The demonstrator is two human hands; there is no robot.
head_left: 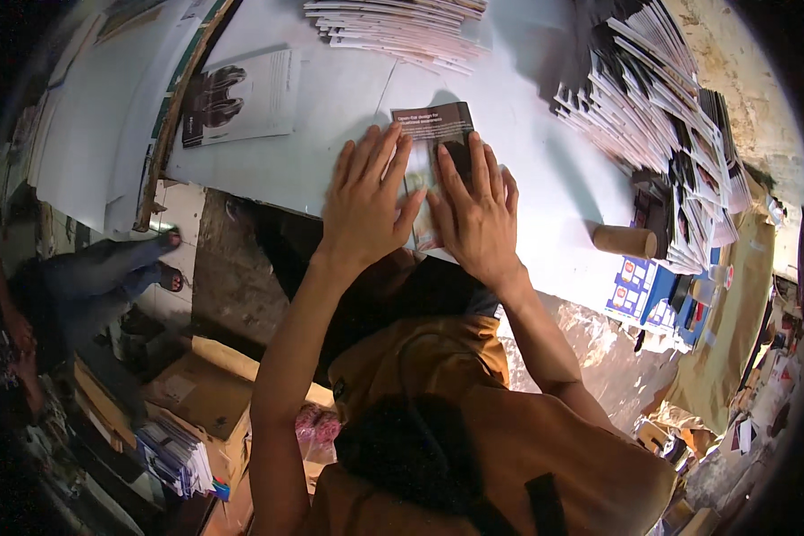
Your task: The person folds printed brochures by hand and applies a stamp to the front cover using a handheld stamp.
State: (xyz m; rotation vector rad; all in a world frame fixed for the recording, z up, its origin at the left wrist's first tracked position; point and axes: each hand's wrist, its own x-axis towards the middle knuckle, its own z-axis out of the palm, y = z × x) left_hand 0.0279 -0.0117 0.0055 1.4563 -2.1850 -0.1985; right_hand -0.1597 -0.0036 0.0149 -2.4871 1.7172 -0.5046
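Observation:
A small folded leaflet [431, 134] with a dark brown printed top lies flat on the white table [545, 241] in front of me. My left hand [366, 201] rests along its left side, fingers stretched out flat and the thumb pointing inward. On its right half lies my right hand [481, 210], palm down with the fingers spread, covering much of the lower part. Neither hand grips anything. To the left, a larger printed sheet [241, 98] with a dark picture lies by the table's edge.
Folded leaflets are piled at the back [402, 31] and in a tall leaning stack [639, 98] at the right. A brown cylinder [625, 241] lies before that stack, near a blue-and-white box [639, 290]. Lower left are a cardboard box [196, 389] and another person's leg [121, 263].

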